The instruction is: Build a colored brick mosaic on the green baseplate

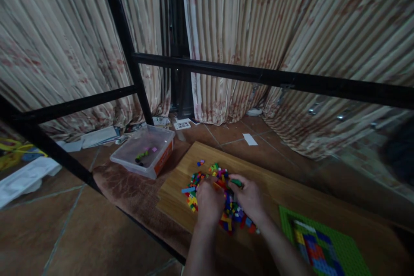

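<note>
A pile of small colourful building bricks (pixel 231 207) lies spread on a wooden board. My left hand (pixel 209 200) reaches down into it with fingers curled; an orange piece shows by the fingertips, and whatever they pinch is hidden. Between the thumb and fingers of my right hand (pixel 250 197) is a green building brick (pixel 237 183), just above the pile's right side. On the board's right part lies a green baseplate (pixel 347 246), bearing a block of bricks (pixel 315 248) in blue, red, yellow and white.
The wooden board (pixel 268 181) rests on a brown cloth-covered surface (pixel 129 189). At its left stands a clear plastic box (pixel 132 159) with a few pieces inside. Black metal bars (pixel 226 69) cross in front of striped curtains (pixel 213 17). Papers (pixel 100 137) and white foam (pixel 27 177) lie on the tiled floor.
</note>
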Demonstrator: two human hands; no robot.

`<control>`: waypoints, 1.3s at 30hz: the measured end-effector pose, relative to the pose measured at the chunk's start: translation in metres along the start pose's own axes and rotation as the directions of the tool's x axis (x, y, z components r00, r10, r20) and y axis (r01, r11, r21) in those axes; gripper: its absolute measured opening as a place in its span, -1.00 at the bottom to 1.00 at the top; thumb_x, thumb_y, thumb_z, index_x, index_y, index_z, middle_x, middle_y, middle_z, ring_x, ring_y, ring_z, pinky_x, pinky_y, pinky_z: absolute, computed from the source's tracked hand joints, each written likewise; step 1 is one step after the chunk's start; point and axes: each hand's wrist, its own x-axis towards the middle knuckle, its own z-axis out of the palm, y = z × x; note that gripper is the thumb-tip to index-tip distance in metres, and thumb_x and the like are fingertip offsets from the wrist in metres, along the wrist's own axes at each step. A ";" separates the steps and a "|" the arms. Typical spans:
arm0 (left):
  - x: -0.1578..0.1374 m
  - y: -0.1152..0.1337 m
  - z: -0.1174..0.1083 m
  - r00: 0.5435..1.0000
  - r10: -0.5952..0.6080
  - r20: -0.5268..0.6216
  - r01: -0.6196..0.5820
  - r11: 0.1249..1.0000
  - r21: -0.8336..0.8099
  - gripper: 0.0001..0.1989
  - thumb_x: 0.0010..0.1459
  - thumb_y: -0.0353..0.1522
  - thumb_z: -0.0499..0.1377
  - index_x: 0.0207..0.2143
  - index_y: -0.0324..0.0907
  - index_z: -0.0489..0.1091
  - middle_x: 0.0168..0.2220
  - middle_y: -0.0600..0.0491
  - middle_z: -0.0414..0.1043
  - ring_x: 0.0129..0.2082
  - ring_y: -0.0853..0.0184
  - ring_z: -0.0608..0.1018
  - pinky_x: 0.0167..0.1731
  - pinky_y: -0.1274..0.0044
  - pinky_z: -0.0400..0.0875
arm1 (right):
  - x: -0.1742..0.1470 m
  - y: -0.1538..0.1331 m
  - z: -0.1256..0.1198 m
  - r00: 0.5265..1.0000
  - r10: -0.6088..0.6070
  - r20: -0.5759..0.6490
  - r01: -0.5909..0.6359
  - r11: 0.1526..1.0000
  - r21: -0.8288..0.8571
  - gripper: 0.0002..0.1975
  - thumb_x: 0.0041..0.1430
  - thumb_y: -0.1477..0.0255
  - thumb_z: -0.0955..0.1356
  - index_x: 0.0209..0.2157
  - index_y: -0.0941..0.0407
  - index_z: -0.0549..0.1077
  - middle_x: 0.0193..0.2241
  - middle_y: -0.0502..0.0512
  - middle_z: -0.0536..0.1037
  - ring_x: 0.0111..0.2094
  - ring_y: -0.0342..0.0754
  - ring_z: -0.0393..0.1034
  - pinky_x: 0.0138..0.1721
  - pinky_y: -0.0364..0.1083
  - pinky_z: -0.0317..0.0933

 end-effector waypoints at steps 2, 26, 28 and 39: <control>0.000 -0.002 0.004 1.000 0.020 0.000 -0.020 1.000 0.015 -0.63 -0.01 -0.51 0.11 -0.11 -0.23 0.46 -0.16 -0.12 0.52 -0.11 0.22 0.53 -0.11 0.51 0.30 | 0.003 0.000 0.008 0.995 -0.057 0.085 0.065 0.994 -0.094 -0.75 0.07 0.39 0.29 -0.22 0.02 0.55 -0.27 0.08 0.62 -0.24 0.05 0.50 -0.16 0.03 0.31; 0.028 -0.047 -0.059 0.918 -0.249 -0.308 0.242 0.968 -0.062 -0.66 0.07 -0.22 0.14 -0.14 -0.18 0.48 -0.25 -0.10 0.56 -0.21 0.17 0.56 -0.26 0.48 0.36 | 0.089 -0.028 0.064 0.704 -0.373 0.605 0.545 0.829 -0.123 -0.67 0.26 0.44 0.19 -0.06 0.07 0.49 0.00 0.10 0.51 0.04 -0.04 0.35 0.11 -0.04 0.14; 0.033 -0.056 -0.058 0.924 -0.265 -0.276 0.275 0.961 -0.001 -0.67 0.07 -0.22 0.13 -0.16 -0.17 0.50 -0.22 -0.13 0.55 -0.18 0.13 0.55 -0.23 0.44 0.36 | 0.082 -0.026 0.050 0.680 -0.362 0.637 0.548 0.829 -0.114 -0.68 0.27 0.41 0.18 -0.10 0.04 0.51 -0.07 0.07 0.55 -0.04 -0.04 0.42 0.04 -0.05 0.21; 0.039 -0.079 -0.059 0.955 -0.264 -0.137 0.267 0.964 0.001 -0.66 0.02 -0.19 0.16 -0.20 -0.15 0.53 -0.26 -0.11 0.57 -0.24 0.16 0.56 -0.31 0.47 0.33 | 0.081 -0.010 0.030 0.837 -0.276 0.473 0.426 0.871 -0.245 -0.67 0.26 0.39 0.18 -0.08 0.16 0.49 -0.05 0.21 0.53 -0.02 0.00 0.40 0.04 -0.02 0.19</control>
